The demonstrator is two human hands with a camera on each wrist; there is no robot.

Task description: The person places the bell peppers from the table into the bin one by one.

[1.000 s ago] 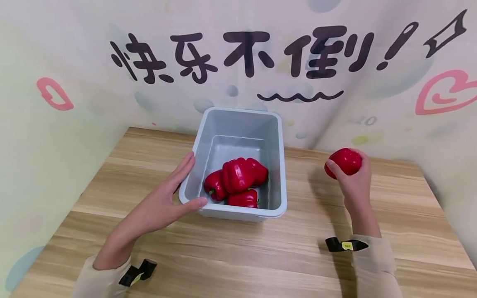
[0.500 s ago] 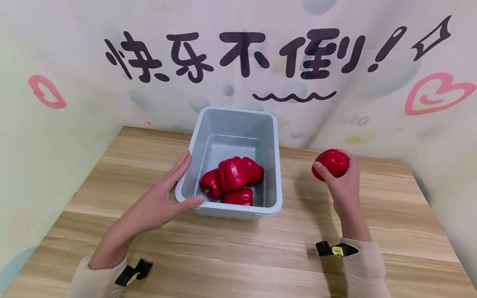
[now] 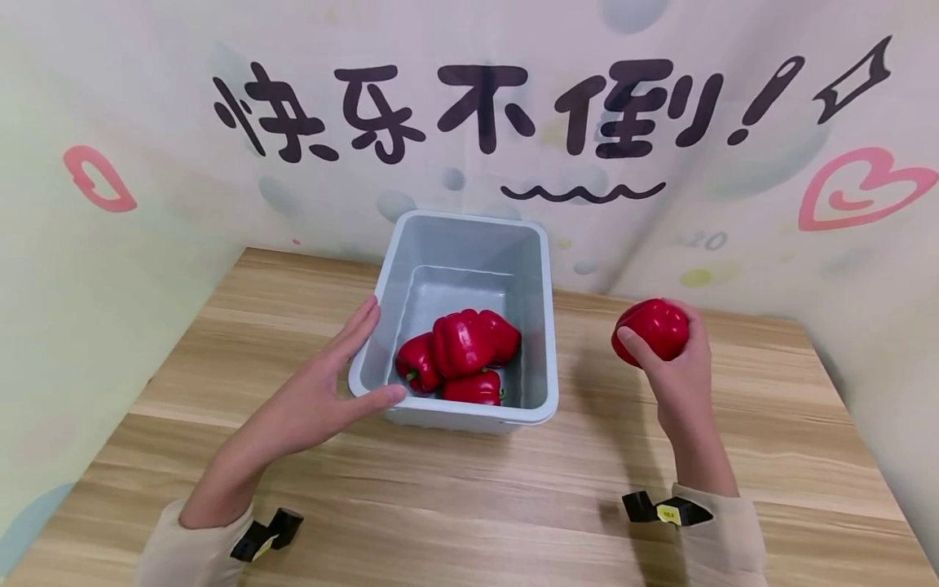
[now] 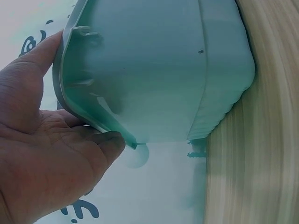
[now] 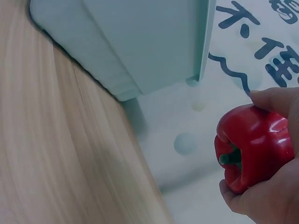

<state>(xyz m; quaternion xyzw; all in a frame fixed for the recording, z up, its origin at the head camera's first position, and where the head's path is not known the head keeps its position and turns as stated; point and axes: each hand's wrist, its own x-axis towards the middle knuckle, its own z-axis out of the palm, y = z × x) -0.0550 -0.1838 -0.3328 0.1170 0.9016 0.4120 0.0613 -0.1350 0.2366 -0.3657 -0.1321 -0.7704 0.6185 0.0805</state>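
My right hand (image 3: 678, 367) holds a red bell pepper (image 3: 656, 330) above the table, to the right of a grey plastic bin (image 3: 546, 326). In the right wrist view, the held bell pepper (image 5: 254, 144) shows its green stem toward the bin, with thumb and fingers on opposite sides. My left hand (image 3: 315, 399) rests at the bin's near left corner, thumb on the front rim and fairly straight fingers along the left side. The left wrist view shows that hand (image 4: 56, 144) touching the rim from outside. Several red bell peppers (image 3: 462, 346) lie piled in the bin's near half.
The bin stands on a wood-grain table (image 3: 469, 505), close to a printed cloth backdrop (image 3: 469, 179) behind it. Bare floor of the bin (image 3: 462, 289) shows in its far half. Both wrists wear black straps with small devices.
My right hand has moved slightly left toward the bin and a little nearer, still holding the bell pepper. My left hand stays at the bin's corner. The head view has shifted slightly.
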